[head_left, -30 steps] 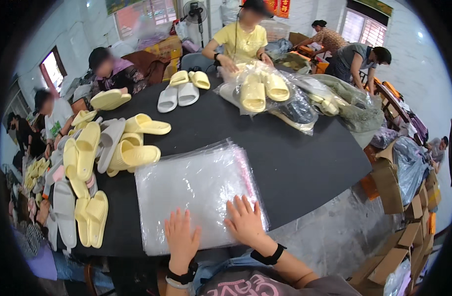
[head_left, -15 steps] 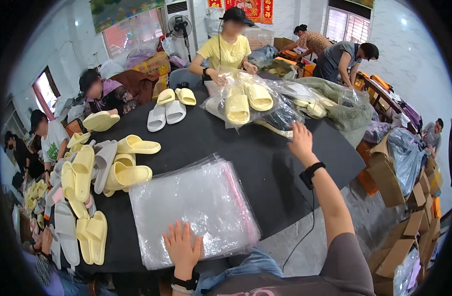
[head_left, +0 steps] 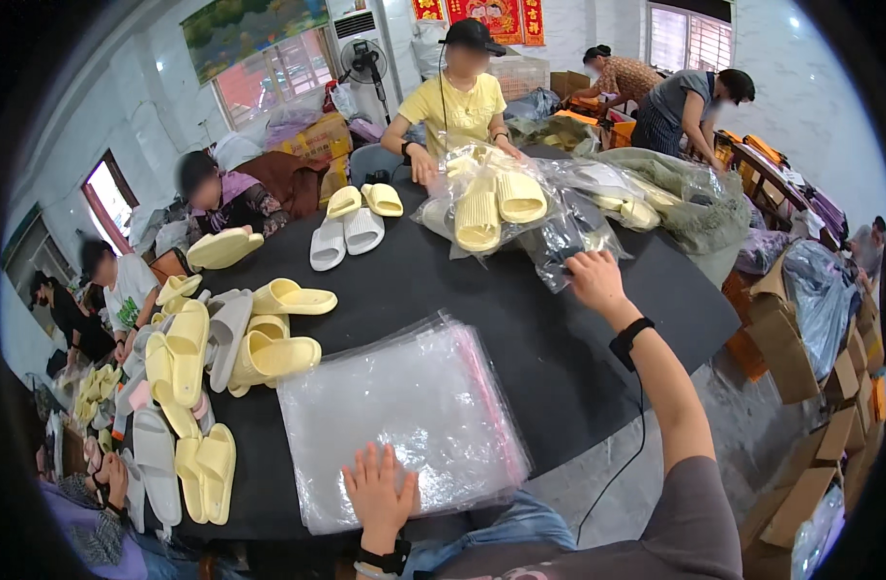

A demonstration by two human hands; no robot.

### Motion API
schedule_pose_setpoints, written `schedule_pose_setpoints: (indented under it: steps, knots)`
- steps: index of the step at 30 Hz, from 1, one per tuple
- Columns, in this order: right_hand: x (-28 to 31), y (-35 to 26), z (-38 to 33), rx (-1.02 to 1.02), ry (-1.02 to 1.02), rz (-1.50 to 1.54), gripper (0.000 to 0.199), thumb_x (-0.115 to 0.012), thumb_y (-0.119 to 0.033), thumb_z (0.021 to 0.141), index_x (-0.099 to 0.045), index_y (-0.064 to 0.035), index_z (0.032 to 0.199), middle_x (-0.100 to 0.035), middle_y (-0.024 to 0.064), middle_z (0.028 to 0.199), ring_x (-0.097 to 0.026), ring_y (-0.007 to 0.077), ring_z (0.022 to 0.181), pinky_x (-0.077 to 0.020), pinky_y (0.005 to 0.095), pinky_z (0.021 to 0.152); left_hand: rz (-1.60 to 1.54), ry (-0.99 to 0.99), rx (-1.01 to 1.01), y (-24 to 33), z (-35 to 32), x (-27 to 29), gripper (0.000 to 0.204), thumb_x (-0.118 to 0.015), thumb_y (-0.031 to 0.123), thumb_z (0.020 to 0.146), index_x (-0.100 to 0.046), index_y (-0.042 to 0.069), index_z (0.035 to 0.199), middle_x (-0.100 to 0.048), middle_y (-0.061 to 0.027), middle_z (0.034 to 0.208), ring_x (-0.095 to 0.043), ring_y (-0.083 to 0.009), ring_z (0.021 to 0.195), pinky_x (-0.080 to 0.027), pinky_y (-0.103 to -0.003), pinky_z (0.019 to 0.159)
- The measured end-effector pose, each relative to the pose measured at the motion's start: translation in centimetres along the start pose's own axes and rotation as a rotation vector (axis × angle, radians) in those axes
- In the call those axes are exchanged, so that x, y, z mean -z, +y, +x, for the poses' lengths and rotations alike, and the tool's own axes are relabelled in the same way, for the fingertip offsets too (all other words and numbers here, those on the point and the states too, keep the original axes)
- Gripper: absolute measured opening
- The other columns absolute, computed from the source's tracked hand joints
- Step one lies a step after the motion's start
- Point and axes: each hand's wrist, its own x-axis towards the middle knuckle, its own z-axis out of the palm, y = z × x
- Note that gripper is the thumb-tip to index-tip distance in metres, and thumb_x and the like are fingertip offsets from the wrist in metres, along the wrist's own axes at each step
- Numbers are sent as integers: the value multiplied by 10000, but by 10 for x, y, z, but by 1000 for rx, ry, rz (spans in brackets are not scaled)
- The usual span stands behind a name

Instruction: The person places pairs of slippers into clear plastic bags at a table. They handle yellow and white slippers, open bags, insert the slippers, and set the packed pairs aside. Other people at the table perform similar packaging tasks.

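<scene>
The left hand lies flat, fingers spread and holding nothing, on the near edge of a stack of clear plastic bags; the open palm seems to be there to keep the slippery stack from sliding off the dark surface.

Taking that stack as the landmark: beyond it and to its right, the right hand is stretched far out, touching the crumpled edge of a clear bag at the foot of a heap of bagged pale yellow slippers. Whether its fingers have closed on the plastic I cannot tell, since the back of the hand hides them. A black wristband sits on that forearm, with a thin cable hanging from it.

Left of the stack, loose yellow and grey slippers lie in an untidy row, probably kept within reach for bagging. Beyond the stack, a grey pair and a yellow pair sit side by side. Farther beyond, across the surface, a person in a yellow shirt rests a hand by the bagged heap. Well right of the stack, cardboard boxes stand on the floor.
</scene>
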Motion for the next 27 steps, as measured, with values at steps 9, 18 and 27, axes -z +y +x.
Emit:
schedule_pose_setpoints:
  steps: [9, 18, 27]
  knots:
    - [131, -106, -7, 11, -22, 438, 414, -719, -154, 779, -566, -128, 1164, -648, 76, 802, -660, 291, 749, -509, 416, 632, 26, -22, -18, 6, 2, 6, 846, -637, 683, 801, -506, 157, 1451, -426, -242, 1491, -377, -448, 1376, -195, -637, 1132]
    - [205, -187, 29, 132, -275, 855, 454, -682, -87, 752, -606, -139, 1196, -554, 60, 595, -598, 237, 532, -474, 358, 529, 39, -26, 8, 10, 3, 17, 871, -676, 670, 780, -451, 227, 1496, -424, -230, 1500, -394, -461, 1369, -214, -634, 1126]
    - [193, -238, 61, 199, -250, 1011, 583, -741, -298, 859, -508, -91, 1352, -698, 92, 778, -689, 261, 653, -533, 371, 597, -13, 39, -11, 9, 3, 14, 821, -691, 643, 780, -516, 201, 1449, -413, -244, 1509, -370, -464, 1395, -191, -649, 1125]
